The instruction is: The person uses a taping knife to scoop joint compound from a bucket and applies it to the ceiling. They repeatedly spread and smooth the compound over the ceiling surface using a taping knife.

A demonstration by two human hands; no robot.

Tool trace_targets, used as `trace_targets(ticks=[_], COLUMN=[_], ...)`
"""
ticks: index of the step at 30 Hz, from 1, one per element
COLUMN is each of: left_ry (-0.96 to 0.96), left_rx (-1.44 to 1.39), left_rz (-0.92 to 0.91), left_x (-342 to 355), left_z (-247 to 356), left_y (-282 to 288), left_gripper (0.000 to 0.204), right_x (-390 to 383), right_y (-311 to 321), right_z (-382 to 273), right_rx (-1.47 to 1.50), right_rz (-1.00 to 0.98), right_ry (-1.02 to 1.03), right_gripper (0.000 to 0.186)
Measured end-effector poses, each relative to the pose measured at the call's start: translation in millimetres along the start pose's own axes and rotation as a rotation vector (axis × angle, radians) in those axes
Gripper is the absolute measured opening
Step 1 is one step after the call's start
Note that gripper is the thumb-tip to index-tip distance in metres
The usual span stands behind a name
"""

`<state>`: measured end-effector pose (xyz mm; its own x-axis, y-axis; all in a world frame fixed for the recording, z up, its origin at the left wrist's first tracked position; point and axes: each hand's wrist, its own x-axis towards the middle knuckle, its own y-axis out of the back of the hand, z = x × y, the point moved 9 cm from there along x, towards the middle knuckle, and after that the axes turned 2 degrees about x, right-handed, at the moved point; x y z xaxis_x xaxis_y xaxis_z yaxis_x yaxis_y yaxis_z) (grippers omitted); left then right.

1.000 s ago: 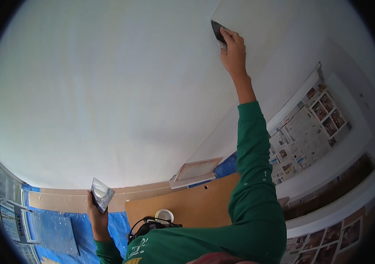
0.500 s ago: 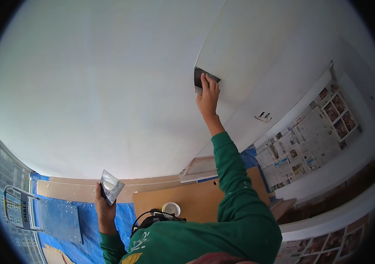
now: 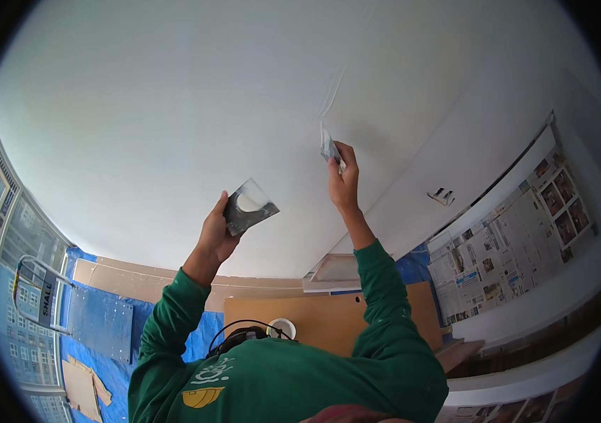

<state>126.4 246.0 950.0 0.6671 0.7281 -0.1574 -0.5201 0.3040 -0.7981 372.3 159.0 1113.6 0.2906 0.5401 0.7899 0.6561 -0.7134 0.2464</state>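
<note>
A wide putty knife (image 3: 258, 220) with a smear of white filler (image 3: 250, 201) on its blade is gripped in my left hand (image 3: 212, 236), raised in front of the white wall (image 3: 159, 134). My right hand (image 3: 343, 182) is closed on a second putty knife (image 3: 327, 146), turned nearly edge-on. This blade's tip is at or close to the wall; exact contact is hard to see. Thin raised lines of filler (image 3: 331, 94) run up the wall from near that tip.
A white tub (image 3: 281, 328) stands by a brown board (image 3: 406, 314). Blue sheeting (image 3: 205, 330) covers the floor beside a blue step platform (image 3: 100, 322). Newspaper (image 3: 501, 243) is stuck up at right, near a wall opening with loose wires (image 3: 441, 196). Windows (image 3: 26, 218) line the left.
My left hand has risen and moved right, bringing its putty knife near the other. My right hand has lowered slightly and turned its blade from flat on the wall to edge-on.
</note>
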Motion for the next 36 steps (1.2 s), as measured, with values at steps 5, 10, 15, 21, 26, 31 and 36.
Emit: trace_targets(ticks=[5,10,15,21,26,31,36], left_ry=[0.134,0.102,-0.032,-0.172,-0.315,-0.324,-0.393], left_rx=[0.056,0.069,0.077,0.054,-0.006,-0.067,-0.140], left_rz=[-0.147,-0.194,-0.218,-0.214,-0.116,-0.007,0.177], left_x=[-20.2,-52.7,-75.6,-64.4,-72.6,-84.2,-127.3], left_z=[3.6,15.5,31.9,50.4,69.6,48.7,34.1], left_y=[-102.5,-131.0,-140.6,-119.0,-70.6,11.4,102.4], left_gripper=[0.045,0.051,0.053,0.054,0.053,0.053,0.051], right_x=[-28.8,-60.9,-44.0,11.4,164.4,325.0,402.3], right_y=[7.6,-9.1,-3.3,-6.2,44.0,118.6,133.3], right_z=[-101.9,-197.3,-174.8,-144.1,-125.9,-165.9,-186.1], right_rx=[0.249,0.072,-0.181,-0.560,-0.865,-1.125,-1.214], right_rz=[-0.102,-0.331,-0.461,-0.636,-0.330,0.099,0.194], right_ry=[0.143,0.688,0.741,0.831,0.769,0.836,0.870], right_gripper=[0.039,0.033,0.041,0.056,0.060,0.047,0.046])
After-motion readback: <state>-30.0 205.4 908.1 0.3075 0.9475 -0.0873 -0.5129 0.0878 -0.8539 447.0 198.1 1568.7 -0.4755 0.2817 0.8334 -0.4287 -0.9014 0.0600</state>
